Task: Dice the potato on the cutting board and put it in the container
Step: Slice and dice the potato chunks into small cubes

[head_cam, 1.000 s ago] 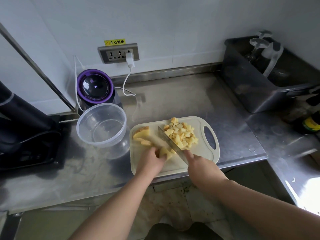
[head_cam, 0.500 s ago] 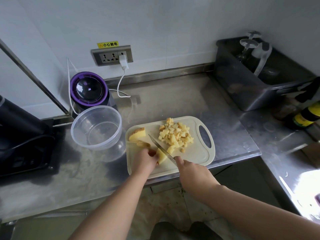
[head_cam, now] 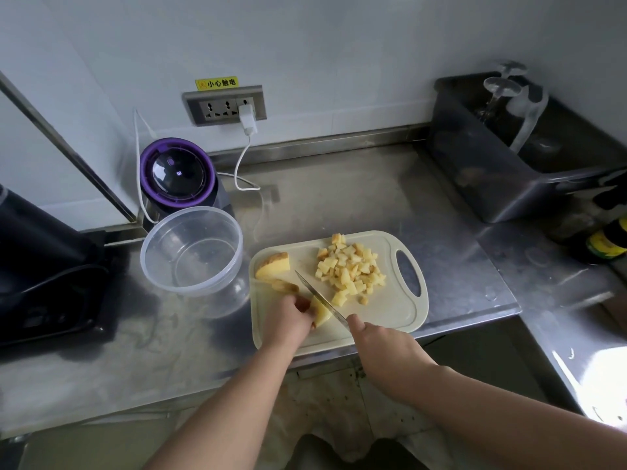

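A pale cutting board [head_cam: 386,310] lies near the counter's front edge. A pile of diced potato [head_cam: 349,269] sits on its right half. A larger potato wedge [head_cam: 273,266] and a small slice [head_cam: 283,285] lie at its left end. My left hand [head_cam: 286,320] presses a potato piece [head_cam: 320,313] onto the board. My right hand [head_cam: 383,351] grips a knife [head_cam: 320,298], whose blade rests against that piece's right side. The clear round container [head_cam: 191,249] stands empty to the left of the board.
A purple-rimmed appliance [head_cam: 178,176] with a white cable stands behind the container. A black appliance [head_cam: 40,266] fills the left side. At the back right a dark bin [head_cam: 509,157] holds glassware. Bottles [head_cam: 607,239] stand at the right edge.
The knife has shifted left along the held potato piece and away from the diced pile. Fresh cut pieces now lie next to the pile. The view shifted slightly.
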The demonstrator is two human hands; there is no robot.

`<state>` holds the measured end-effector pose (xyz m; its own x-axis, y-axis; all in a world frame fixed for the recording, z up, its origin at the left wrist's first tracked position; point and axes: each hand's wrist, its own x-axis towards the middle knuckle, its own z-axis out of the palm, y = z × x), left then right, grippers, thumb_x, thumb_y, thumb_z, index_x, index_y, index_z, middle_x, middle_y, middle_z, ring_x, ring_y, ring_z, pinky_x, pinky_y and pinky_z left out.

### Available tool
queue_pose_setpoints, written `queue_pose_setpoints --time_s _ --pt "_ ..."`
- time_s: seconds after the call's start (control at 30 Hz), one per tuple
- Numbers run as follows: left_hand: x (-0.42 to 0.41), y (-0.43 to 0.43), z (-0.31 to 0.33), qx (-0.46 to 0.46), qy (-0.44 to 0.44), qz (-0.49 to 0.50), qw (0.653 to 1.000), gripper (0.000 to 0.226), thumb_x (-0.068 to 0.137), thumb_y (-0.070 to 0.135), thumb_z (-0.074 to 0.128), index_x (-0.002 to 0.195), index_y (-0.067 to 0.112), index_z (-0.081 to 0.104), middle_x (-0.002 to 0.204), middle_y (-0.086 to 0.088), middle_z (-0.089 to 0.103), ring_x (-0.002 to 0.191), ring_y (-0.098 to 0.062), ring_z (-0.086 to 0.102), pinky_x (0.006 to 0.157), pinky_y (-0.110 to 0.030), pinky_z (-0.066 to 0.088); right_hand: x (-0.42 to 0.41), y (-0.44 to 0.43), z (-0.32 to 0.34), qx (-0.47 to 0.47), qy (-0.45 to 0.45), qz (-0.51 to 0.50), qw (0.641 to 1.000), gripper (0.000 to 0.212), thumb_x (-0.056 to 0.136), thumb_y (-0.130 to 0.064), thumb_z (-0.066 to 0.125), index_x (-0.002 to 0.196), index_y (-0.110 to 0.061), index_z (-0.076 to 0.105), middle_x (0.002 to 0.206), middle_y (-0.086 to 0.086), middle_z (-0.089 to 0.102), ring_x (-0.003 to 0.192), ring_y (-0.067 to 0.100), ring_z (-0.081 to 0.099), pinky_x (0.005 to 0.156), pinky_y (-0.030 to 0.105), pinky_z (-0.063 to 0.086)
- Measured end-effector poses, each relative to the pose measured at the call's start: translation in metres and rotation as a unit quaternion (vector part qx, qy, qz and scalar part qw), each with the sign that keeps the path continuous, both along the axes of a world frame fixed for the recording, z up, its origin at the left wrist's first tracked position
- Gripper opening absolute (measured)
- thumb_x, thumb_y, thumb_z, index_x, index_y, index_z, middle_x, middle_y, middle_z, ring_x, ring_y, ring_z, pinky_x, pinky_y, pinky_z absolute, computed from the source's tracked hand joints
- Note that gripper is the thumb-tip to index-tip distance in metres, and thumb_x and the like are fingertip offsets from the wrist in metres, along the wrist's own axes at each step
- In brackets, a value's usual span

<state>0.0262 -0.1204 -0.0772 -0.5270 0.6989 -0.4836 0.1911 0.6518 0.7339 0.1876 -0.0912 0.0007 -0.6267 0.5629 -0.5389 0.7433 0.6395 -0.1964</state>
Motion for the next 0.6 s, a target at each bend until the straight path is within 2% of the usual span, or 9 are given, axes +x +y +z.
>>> queue_pose_setpoints --time_s 0.13,0.27,0.37,0.43,0.5,0.6 --pt "-0.001 0.001 -0.004 -0.002 0.003 -0.007 1.000 0.010 0.086 0.017 0.066 0.089 0.026 0.062 0.088 0.004 0.068 0.082 -0.016 0.066 0.079 -0.036 0.058 -0.005 0.004 -0.006 -0.032 -0.006 -0.017 0.999 0.050 0.099 -0.002 0.044 0.142 -0.016 0.023 0.086 0.002 0.050 0.072 0.014 0.053 0.056 0.021 0.041" --pt "-0.001 0.001 -0.003 0.004 -0.006 0.000 1.000 0.012 0.087 0.015 0.065 0.085 0.027 0.061 0.085 0.004 0.068 0.079 -0.016 0.067 0.079 -0.038 0.058 -0.006 0.003 -0.007 -0.033 -0.005 -0.035 0.999 0.051 0.099 -0.005 0.045 0.142 -0.018 0.022 0.087 0.000 0.050 0.074 0.012 0.055 0.051 0.019 0.040" --pt "0.000 0.000 -0.001 0.005 -0.013 0.002 1.000 0.020 0.087 0.015 0.065 0.077 0.031 0.058 0.084 0.004 0.066 0.082 -0.019 0.067 0.081 -0.041 0.058 -0.004 0.003 -0.007 -0.023 0.010 -0.048 0.999 0.050 0.099 -0.005 0.045 0.142 -0.020 0.023 0.090 0.001 0.053 0.079 0.015 0.061 0.062 0.023 0.048" --pt "0.000 -0.001 -0.001 0.008 -0.018 0.002 1.000 0.016 0.087 0.017 0.066 0.079 0.030 0.059 0.087 0.004 0.067 0.086 -0.021 0.067 0.083 -0.042 0.057 -0.003 0.000 -0.007 -0.010 0.028 -0.057 0.998 0.049 0.099 -0.005 0.041 0.142 -0.020 0.023 0.089 0.002 0.051 0.077 0.018 0.058 0.065 0.026 0.045" --pt "0.000 -0.001 0.000 0.004 -0.010 -0.003 1.000 0.008 0.086 0.021 0.066 0.085 0.027 0.063 0.089 0.005 0.068 0.088 -0.020 0.066 0.085 -0.041 0.056 -0.002 -0.003 -0.005 0.004 0.044 -0.062 0.997 0.048 0.099 -0.005 0.039 0.141 -0.020 0.021 0.086 0.002 0.050 0.071 0.018 0.053 0.062 0.027 0.041" --pt "0.000 -0.002 -0.001 0.006 -0.019 0.007 1.000 0.013 0.086 0.022 0.068 0.080 0.031 0.061 0.087 0.004 0.069 0.087 -0.020 0.067 0.086 -0.043 0.056 0.000 -0.006 -0.002 0.014 0.048 -0.060 0.997 0.048 0.100 -0.008 0.040 0.142 -0.021 0.020 0.082 0.001 0.049 0.063 0.015 0.048 0.051 0.021 0.035"
